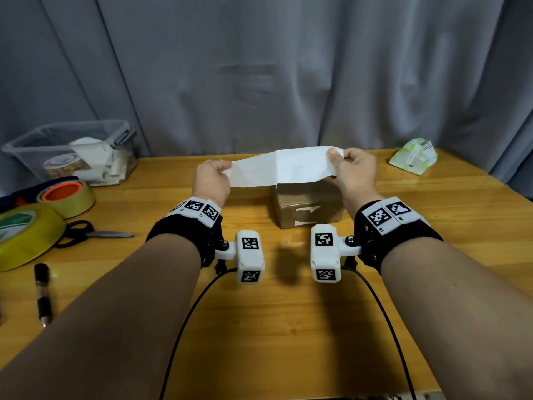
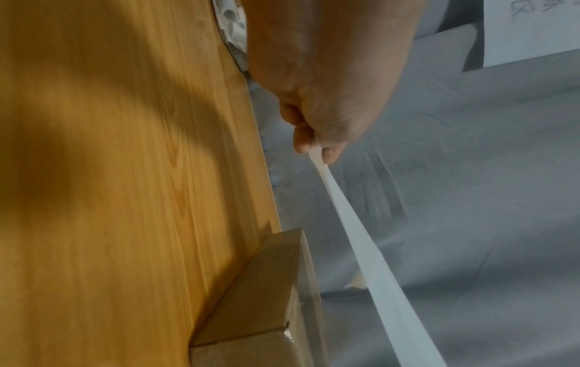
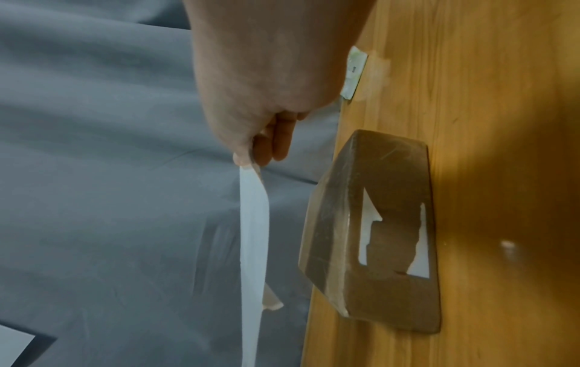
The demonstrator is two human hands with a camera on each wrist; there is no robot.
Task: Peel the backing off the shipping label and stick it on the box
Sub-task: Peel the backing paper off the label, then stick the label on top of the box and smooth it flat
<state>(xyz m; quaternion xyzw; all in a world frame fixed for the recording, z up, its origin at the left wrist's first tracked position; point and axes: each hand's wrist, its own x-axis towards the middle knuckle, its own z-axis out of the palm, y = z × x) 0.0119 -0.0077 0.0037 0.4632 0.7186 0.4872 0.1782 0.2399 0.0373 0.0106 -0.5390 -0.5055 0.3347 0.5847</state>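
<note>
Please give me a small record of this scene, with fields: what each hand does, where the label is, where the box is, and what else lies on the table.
left hand: pinches the left end of the label
right hand: pinches the right end of the label
label: white sheet, held stretched in the air above the box, not touching it
box: brown cardboard, on the table, white label remnants on its near side
left of table: clear bin, two tape rolls, scissors, pen
right of table: tissue pack
</note>
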